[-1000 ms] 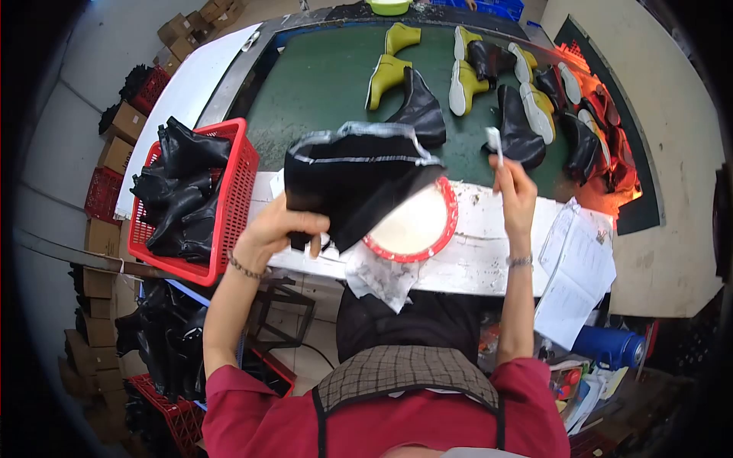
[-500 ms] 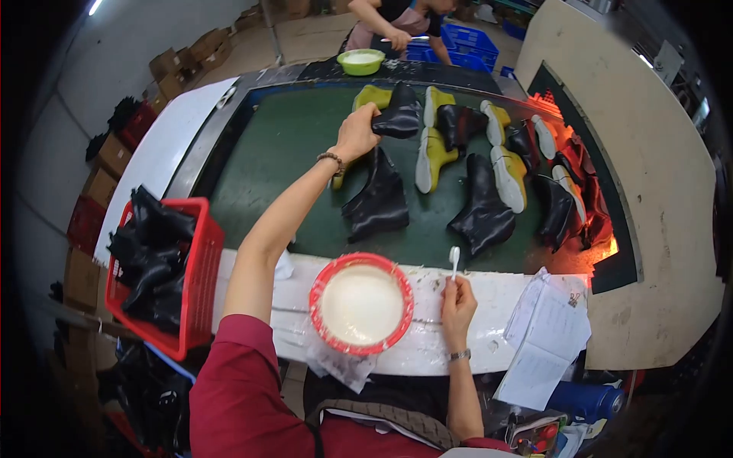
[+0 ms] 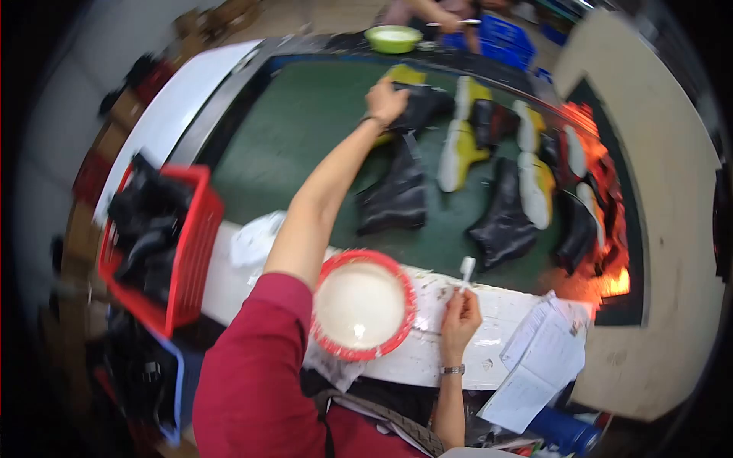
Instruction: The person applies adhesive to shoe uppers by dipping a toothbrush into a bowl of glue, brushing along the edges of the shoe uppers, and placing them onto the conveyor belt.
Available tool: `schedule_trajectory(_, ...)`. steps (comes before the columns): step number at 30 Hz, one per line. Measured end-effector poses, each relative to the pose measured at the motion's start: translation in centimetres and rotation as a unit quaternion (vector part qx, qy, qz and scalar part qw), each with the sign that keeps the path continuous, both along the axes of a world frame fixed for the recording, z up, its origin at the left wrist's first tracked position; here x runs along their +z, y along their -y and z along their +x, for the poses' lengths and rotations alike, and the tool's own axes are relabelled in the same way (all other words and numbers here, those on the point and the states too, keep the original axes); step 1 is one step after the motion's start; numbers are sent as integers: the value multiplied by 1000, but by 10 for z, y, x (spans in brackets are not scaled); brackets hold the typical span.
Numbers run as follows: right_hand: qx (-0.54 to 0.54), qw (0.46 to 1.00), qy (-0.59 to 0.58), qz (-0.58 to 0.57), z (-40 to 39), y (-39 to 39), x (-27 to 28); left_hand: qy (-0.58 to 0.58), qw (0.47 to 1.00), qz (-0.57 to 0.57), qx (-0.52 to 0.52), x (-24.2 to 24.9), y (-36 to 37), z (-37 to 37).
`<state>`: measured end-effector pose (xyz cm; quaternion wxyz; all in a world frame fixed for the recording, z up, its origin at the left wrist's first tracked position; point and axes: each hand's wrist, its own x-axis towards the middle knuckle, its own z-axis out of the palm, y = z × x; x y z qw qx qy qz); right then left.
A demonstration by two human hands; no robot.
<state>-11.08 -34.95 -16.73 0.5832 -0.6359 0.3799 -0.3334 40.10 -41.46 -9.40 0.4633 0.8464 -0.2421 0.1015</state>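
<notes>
My left hand reaches to the far side of the green belt, its fingers closed on a black boot upper. Beneath and behind that upper shows a yellow last. Nearer to me lies another black upper. Over the white ledge, my right hand holds a white brush with its head pointing up. To the left of it stands a red-rimmed bowl of milky liquid.
Several lasts with white soles and black uppers lie on the belt's right, by a glowing opening. At left is a red basket of black uppers. Papers lie at right. Across the belt, a person's arm is near a green bowl.
The view has turned and shifted, with some blur. My left hand still grips the black upper, which now lies more sideways. My right hand keeps the brush near the ledge.
</notes>
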Motion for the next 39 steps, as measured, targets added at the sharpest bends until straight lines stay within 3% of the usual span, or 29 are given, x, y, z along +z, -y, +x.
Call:
schedule_trajectory(2, 9, 1000, 22, -20, 2, 2, -8, 90, 990, -104, -21, 21, -19, -22)
schedule_trajectory(3, 15, 999, 29, -21, 3, 2, -8, 75, 989, -122, -40, 48, -42, -48)
schedule_trajectory(5, 18, 997, 29, -67, 5, 2, -10, 111, 961, -207, -145, 78, -90, -81)
schedule_trajectory(7, 37, 996, 23, -72, 4, 6, -11, 131, 955, -195, -184, 110, -154, -122)
schedule_trajectory(9, 51, 995, 43, -76, 0, 11, -17, 200, 959, -112, -169, 134, -226, -154)
schedule_trajectory(13, 59, 996, 20, -67, -1, 6, -4, 302, 950, -53, -65, 148, -366, -175)
schedule_trajectory(15, 64, 996, 20, -64, -2, 9, -10, 108, 993, -33, 37, 153, -447, -178)
schedule_trajectory(16, 67, 996, 28, -58, -1, 10, -11, 121, 988, -61, 74, 143, -489, -160)
schedule_trajectory(18, 73, 996, 36, -44, 0, 8, -8, 136, 962, 144, 189, 139, -575, -150)
schedule_trajectory(20, 89, 993, 62, -47, 3, 12, -18, 41, 841, 462, 279, 107, -670, -138)
schedule_trajectory(21, 106, 989, 87, -51, 4, 15, -22, 18, 752, 585, 302, 94, -698, -139)
schedule_trajectory(24, 115, 988, 74, -68, 3, 19, -26, -32, 739, 580, 342, 84, -729, -166)
schedule_trajectory(26, 120, 989, 68, -48, 4, 17, -18, -14, 818, 484, 310, 79, -763, -153)
schedule_trajectory(29, 133, 990, 53, -17, -6, 15, 5, 143, 853, 364, 346, 104, -773, -157)
schedule_trajectory(31, 141, 989, 49, -5, -5, 15, 24, 224, 844, 293, 390, 154, -752, -174)
schedule_trajectory(33, 139, 984, 31, -103, -6, 22, 44, 212, 881, 177, 385, 195, -746, -181)
schedule_trajectory(34, 137, 985, 30, -103, -4, 13, 66, 134, 921, 109, 349, 216, -732, -192)
schedule_trajectory(35, 133, 985, 33, -103, 2, 11, 79, 137, 922, 107, 345, 215, -725, -197)
schedule_trajectory(37, 163, 969, 22, -187, 11, 7, 98, 14, 995, -47, 84, 209, -702, -205)
schedule_trajectory(39, 206, 961, 49, -176, 29, -16, 116, -136, 976, -115, -124, 186, -634, -243)
